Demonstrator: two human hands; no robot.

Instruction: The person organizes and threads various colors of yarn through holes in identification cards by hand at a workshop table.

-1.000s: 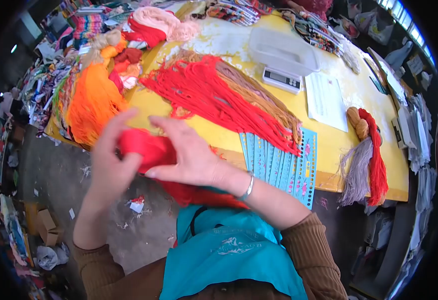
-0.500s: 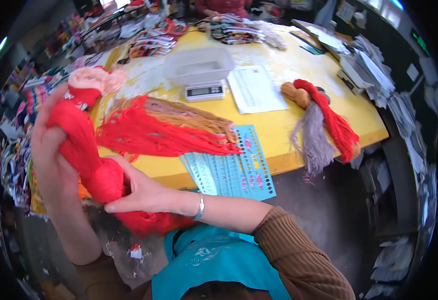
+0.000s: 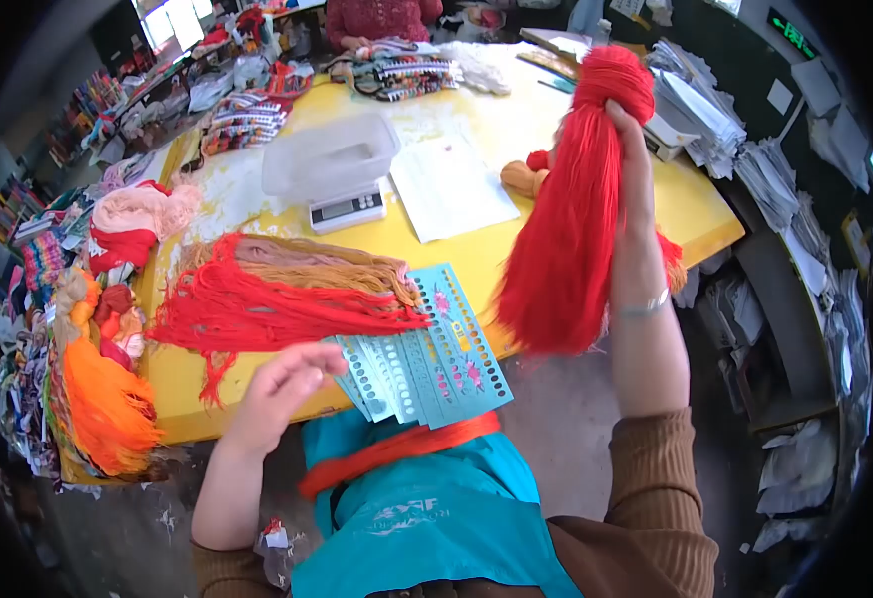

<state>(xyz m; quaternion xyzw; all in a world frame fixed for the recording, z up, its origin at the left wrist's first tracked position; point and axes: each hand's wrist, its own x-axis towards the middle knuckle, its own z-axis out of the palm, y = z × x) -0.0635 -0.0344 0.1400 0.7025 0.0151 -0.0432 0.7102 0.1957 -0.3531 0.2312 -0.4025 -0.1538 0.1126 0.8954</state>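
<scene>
Yarn is the matter in hand: the right hand (image 3: 632, 149) is clamped around the top of a red hank (image 3: 571, 214), raised above the yellow table (image 3: 700, 214), with the strands hanging down in a loose tail just left of the wrist. The left hand (image 3: 279, 391) is free, fingers spread and slightly curled, hovering at the near table edge, just below a red bundle (image 3: 257, 309) lying flat and just left of the teal gauge cards (image 3: 426, 359), touching neither as far as I can tell.

To handle the lifted hank well, I judge the grip should stay high and firm at the folded head so the strands fall straight and do not tangle; the free hand would best steady or comb the tail from below, not pull sideways. The loose ends swing near a tan skein (image 3: 518, 177) behind them, so snagging looks like the main risk. A red strand (image 3: 396, 448) also lies across the teal apron (image 3: 426, 518), below the left hand, and could catch.

Of containers, one shows: a clear plastic tub (image 3: 332, 154) sitting on a scale (image 3: 348, 209), well beyond the left hand. It looks empty, though its far corner is hard to read. A paper sheet (image 3: 451, 187) lies just right of it.
</scene>
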